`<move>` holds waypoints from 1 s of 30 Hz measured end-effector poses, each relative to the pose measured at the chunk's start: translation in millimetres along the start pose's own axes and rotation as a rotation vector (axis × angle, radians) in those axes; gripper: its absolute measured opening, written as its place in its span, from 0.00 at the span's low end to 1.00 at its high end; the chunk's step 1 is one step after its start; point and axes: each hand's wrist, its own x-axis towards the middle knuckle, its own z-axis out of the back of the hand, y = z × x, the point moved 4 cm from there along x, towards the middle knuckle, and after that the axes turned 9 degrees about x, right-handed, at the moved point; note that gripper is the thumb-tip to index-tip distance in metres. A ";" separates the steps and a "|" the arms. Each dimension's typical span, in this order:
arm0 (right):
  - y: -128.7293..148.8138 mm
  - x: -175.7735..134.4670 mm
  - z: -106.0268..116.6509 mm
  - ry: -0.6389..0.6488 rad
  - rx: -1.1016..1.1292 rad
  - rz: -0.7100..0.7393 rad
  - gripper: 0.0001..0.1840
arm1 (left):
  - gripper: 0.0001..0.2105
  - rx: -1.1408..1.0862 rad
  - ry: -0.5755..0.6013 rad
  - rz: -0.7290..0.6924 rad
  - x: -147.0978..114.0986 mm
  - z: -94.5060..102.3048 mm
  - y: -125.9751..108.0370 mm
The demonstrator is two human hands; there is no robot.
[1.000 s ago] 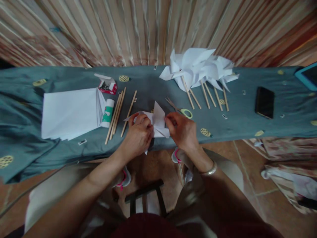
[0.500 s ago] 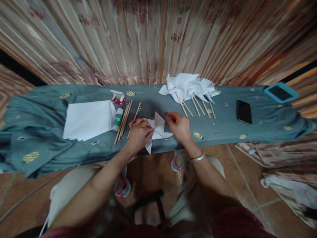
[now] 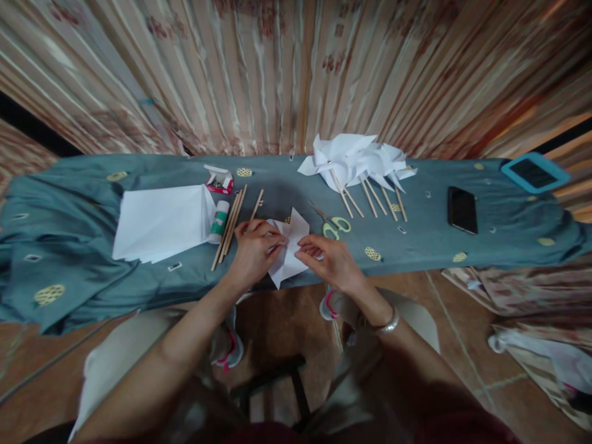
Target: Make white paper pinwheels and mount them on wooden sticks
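Centrally, at the near edge of the bench (image 3: 409, 254), the left hand (image 3: 256, 248) pinched the folded paper (image 3: 289, 259); whether the right hand (image 3: 332, 260) gripped it too was unclear. Folding seemed underway, the next bend wanting a steady hold.

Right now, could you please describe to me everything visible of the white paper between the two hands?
The white paper looks thin, smooth and plain. It has pointed flaps: one points away from the person, another toward the near edge of the green-grey cloth beneath. The left hand holds its left side, fingertips near the middle, and covers part of it. The right hand's fingers are at its right side; whether they grip it is unclear.
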 end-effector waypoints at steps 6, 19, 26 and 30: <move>3.5 -15.8 -8.8 0.176 -0.112 0.245 0.18 | 0.09 -0.061 -0.083 0.057 -5.1 14.0 13.9; -15.9 -10.0 -15.7 -0.040 -0.092 -0.020 0.07 | 0.11 -0.104 0.039 0.073 -11.5 1.9 12.3; -21.5 -6.5 -18.3 -0.080 -0.006 -0.215 0.06 | 0.11 -0.109 0.052 0.057 -11.8 1.0 8.0; -22.4 -6.6 -17.9 -0.070 0.006 -0.213 0.05 | 0.10 -0.109 0.043 0.054 -12.3 0.4 7.0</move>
